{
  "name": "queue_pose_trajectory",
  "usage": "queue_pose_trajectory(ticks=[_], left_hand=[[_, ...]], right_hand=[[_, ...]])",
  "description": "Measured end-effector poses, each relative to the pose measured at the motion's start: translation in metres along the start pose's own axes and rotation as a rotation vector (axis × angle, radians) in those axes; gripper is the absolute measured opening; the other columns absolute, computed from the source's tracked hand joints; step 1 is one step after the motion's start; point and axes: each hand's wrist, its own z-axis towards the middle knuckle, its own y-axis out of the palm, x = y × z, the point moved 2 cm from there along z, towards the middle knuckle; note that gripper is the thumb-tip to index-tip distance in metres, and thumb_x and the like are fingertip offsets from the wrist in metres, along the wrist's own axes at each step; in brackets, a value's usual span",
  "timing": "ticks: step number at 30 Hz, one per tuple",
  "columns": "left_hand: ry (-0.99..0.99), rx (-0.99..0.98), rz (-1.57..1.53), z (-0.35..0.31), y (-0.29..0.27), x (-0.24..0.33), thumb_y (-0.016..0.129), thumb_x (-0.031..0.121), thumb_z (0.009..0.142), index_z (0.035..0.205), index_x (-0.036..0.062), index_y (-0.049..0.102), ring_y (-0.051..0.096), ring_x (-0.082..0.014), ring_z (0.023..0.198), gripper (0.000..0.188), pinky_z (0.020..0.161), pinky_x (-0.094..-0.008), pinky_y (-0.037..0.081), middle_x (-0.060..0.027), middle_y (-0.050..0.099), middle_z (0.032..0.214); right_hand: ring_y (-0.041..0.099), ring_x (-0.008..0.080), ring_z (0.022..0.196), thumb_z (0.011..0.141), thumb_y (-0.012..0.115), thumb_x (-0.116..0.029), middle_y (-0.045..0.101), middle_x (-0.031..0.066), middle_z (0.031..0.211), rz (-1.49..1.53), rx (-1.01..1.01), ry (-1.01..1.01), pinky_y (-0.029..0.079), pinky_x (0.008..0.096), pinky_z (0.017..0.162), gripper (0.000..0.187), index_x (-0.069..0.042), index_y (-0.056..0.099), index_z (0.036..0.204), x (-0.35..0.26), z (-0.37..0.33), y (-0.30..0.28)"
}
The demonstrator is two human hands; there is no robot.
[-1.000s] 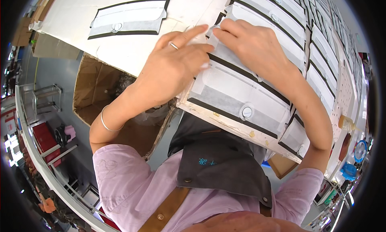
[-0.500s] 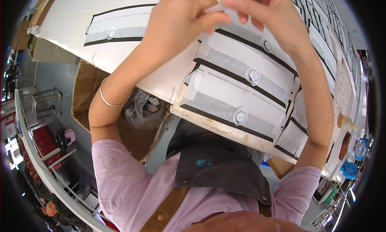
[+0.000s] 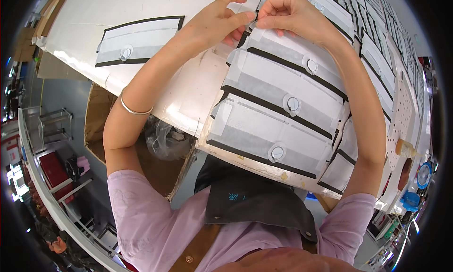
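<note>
My left hand [image 3: 218,23] is over the worktable with its thumb and forefinger apart and the other fingers bent. The thumb tip reaches close to the fingertips of my right hand [image 3: 295,16]. That hand is pinched closed at the left end of a white and grey panel [image 3: 283,43] with black edge strips and a round clear-rimmed disc. A small translucent bit [image 3: 253,24] shows at the fingertips; what exactly is pinched is hidden. Nearer to me lie similar panels, a middle one [image 3: 259,66] and a front one [image 3: 255,116], in an overlapping column.
A separate panel [image 3: 141,36] lies on the white table [image 3: 184,90] at left. More panels [image 3: 377,66] fill the right side, beside a perforated board [image 3: 401,111]. Below the table edge stands an open cardboard box [image 3: 99,107] with clear plastic [image 3: 163,140] inside.
My hands have come down towards the panel's left end. The left thumb and forefinger have parted from the translucent strip. The right fingers have closed nearer the panel. The view has shifted slightly.
</note>
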Motion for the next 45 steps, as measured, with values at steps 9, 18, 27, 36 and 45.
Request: queue_pose_trajectory(ticks=[9, 18, 27, 36, 45], left_hand=[[-0.008, -0.055, -0.036, 0.000, 0.001, 0.000, 0.073, 0.050, 0.093, 0.148, 0.0014, 0.046, 0.064, -0.0154, 0.086, 0.078, 0.078, -0.0291, 0.056, -0.0092, 0.067, 0.093], [-0.029, -0.019, -0.122, 0.001, 0.000, -0.005, 0.067, 0.050, 0.097, 0.144, 0.0037, 0.052, 0.063, -0.0146, 0.085, 0.068, 0.079, -0.0287, 0.056, -0.0086, 0.065, 0.096], [0.107, -0.071, 0.040, -0.004, 0.003, -0.005, 0.078, 0.049, 0.087, 0.147, 0.0054, 0.051, 0.066, -0.0167, 0.088, 0.080, 0.083, -0.0295, 0.055, -0.0064, 0.068, 0.097], [-0.019, -0.135, -0.211, 0.004, -0.006, -0.009, 0.062, 0.058, 0.097, 0.145, 0.0015, 0.052, 0.064, -0.0164, 0.088, 0.076, 0.082, -0.0298, 0.056, -0.0100, 0.064, 0.098], [0.014, -0.073, -0.090, 0.002, -0.001, -0.004, 0.065, 0.063, 0.093, 0.144, 0.0009, 0.052, 0.064, -0.0151, 0.087, 0.081, 0.078, -0.0287, 0.057, -0.0101, 0.065, 0.098]], right_hand=[[0.052, 0.0037, 0.062, 0.093, 0.078, -0.020, 0.062, -0.0042, 0.069, -0.060, -0.055, 0.077, 0.040, 0.0216, 0.057, 0.016, -0.004, 0.076, 0.092, -0.010, 0.003, -0.001], [0.052, 0.0030, 0.061, 0.092, 0.078, -0.017, 0.064, -0.0043, 0.071, 0.105, -0.161, 0.126, 0.041, 0.0202, 0.057, 0.012, -0.006, 0.076, 0.092, 0.001, 0.005, -0.015], [0.054, 0.0044, 0.057, 0.092, 0.077, -0.012, 0.066, -0.0002, 0.071, 0.278, -0.028, 0.114, 0.041, 0.0183, 0.052, 0.010, -0.003, 0.075, 0.094, 0.007, -0.001, -0.026], [0.053, 0.0034, 0.059, 0.092, 0.078, -0.015, 0.066, -0.0022, 0.072, 0.131, -0.298, 0.096, 0.039, 0.0193, 0.052, 0.011, -0.004, 0.075, 0.094, 0.001, -0.001, -0.024], [0.051, 0.0038, 0.056, 0.093, 0.077, -0.019, 0.063, -0.0034, 0.069, -0.003, -0.158, 0.076, 0.038, 0.0209, 0.053, 0.016, -0.003, 0.075, 0.093, -0.005, 0.012, -0.007]])
